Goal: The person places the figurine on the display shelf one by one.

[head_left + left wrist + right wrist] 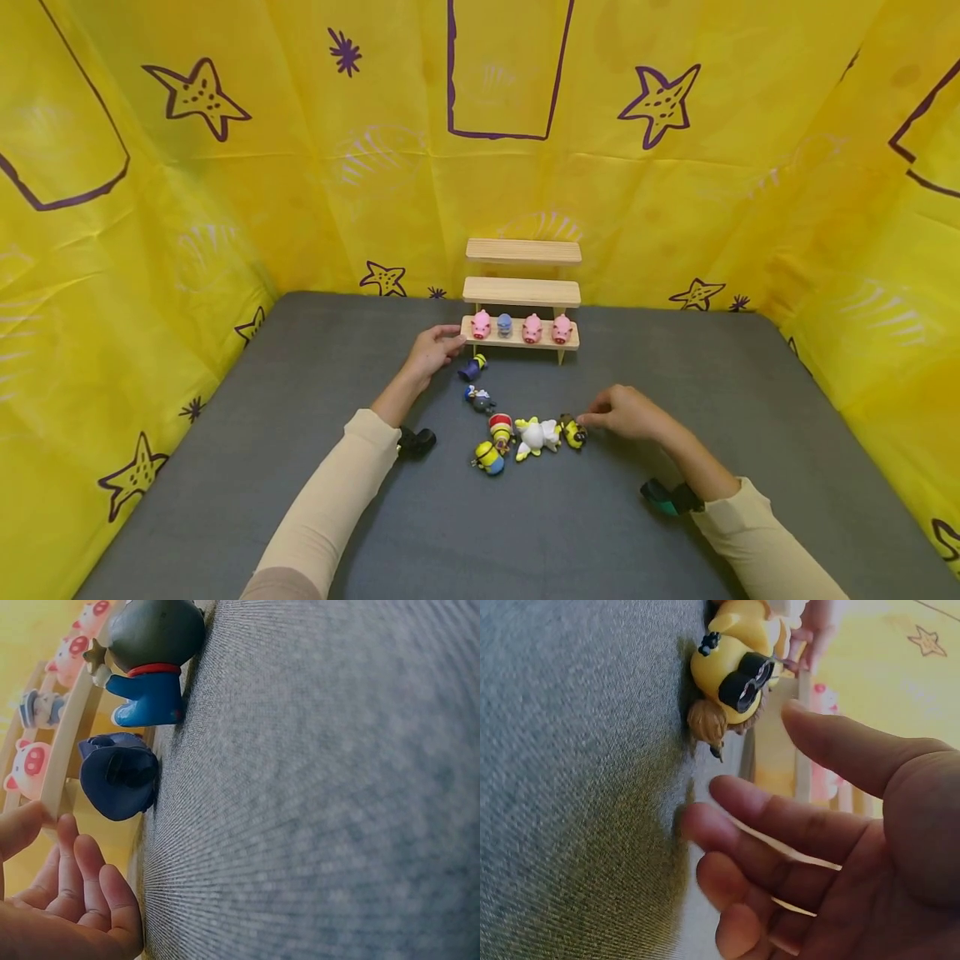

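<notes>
My left hand (433,354) pinches the left end of the bottom step of a three-tier wooden display stand (521,290), thumb on top. On that step stand pink pig figurines (481,326) and a small blue-grey figurine (505,325). My right hand (626,411) is beside a yellow goggled minion figurine (573,435) lying on the table. In the right wrist view, a gap separates its spread thumb and fingers from the minion's brown tufts. A dark blue-clad minion (472,367) lies close to my left hand, and a grey-and-blue figurine (480,400) lies nearer me.
A white-and-yellow figurine (537,435), a red-and-white one (501,427) and a yellow-and-blue minion (489,458) lie in a loose group between my arms. Yellow cloth (360,208) with starfish drawings hangs behind the grey table (480,542) and along its sides.
</notes>
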{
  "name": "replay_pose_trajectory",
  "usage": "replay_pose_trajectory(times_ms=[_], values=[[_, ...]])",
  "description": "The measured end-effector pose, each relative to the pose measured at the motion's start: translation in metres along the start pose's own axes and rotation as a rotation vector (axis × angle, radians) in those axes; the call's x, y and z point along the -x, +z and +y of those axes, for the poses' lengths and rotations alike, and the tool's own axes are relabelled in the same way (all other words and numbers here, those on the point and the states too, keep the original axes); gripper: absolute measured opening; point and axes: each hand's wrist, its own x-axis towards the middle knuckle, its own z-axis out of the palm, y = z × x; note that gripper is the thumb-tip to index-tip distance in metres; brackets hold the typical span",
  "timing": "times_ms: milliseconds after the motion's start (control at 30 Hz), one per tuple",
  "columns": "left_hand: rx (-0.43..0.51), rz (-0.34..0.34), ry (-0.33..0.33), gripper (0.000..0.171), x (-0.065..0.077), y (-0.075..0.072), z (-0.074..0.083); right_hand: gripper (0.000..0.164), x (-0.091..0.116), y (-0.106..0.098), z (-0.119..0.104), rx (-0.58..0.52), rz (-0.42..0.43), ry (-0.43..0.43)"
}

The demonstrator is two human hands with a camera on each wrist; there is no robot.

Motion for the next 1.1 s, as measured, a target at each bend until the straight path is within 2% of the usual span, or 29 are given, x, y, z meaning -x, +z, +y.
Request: replay_pose_trajectory(times_ms=[300,633,967,1100], values=[[0.0,-0.006,-0.011,0.039,0.002,0.0,0.001,0.029,0.004,0.008,-0.006,0.053,0.021,0.003],[-0.011,-0.006,-0.028,0.039,0.0,-0.001,0.002,0.028,0.004,0.013,-0.014,0.032,0.057,0.013],[-0.005,-0.006,-0.028,0.04,0.002,-0.001,0.003,0.023,0.004,0.02,-0.017,0.029,0.164,-0.016],[-0.009,-0.008,-0.029,0.04,0.002,-0.001,0.003,0.023,0.005,0.022,-0.02,0.016,0.157,-0.025]])
